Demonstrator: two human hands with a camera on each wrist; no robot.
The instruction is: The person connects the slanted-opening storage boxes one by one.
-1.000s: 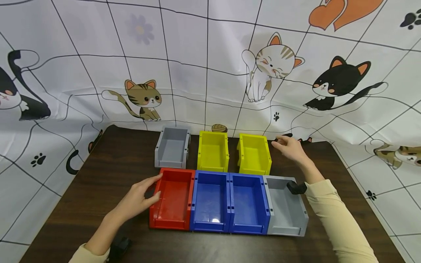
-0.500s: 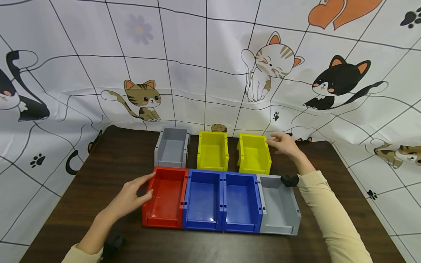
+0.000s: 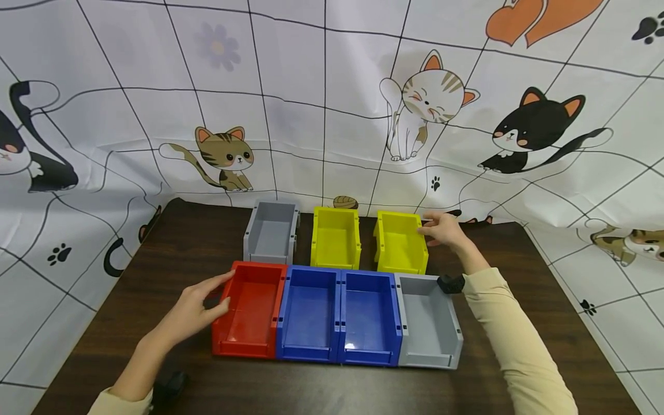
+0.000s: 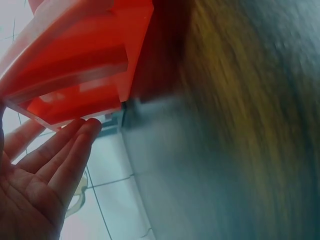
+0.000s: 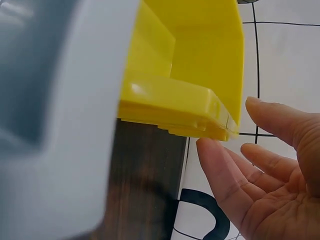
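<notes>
The left hand (image 3: pixel 194 308) is spread wide, its thumb well apart from its nearly straight fingers, gripping nothing. Its fingertips lie against the outer left side of the red open-front storage bin (image 3: pixel 251 314), with the index finger by the upper rim and the thumb lower down. How firmly they press cannot be told.

The right hand (image 3: pixel 443 230) is partly open, its fingers slightly bent and parted from the thumb, closed round nothing. It is at the right side of the right yellow bin (image 3: pixel 402 242), its fingertips close by the wall; whether they all touch cannot be told.

The red bin, just to the right of the left hand, heads the front row. Side by side with it stand the left blue bin (image 3: pixel 311 311), the right blue bin (image 3: pixel 369 311) and the front grey bin (image 3: pixel 427 317), which lies below the right wrist. In the back row, the left yellow bin (image 3: pixel 335 239) stands between the rear grey bin (image 3: pixel 272 233) and the right yellow bin, with gaps between them.

All stand on a dark wood-grain table (image 3: pixel 155 276). Behind rises a white cat-print cloth (image 3: pixel 290 57) with black grid lines.
</notes>
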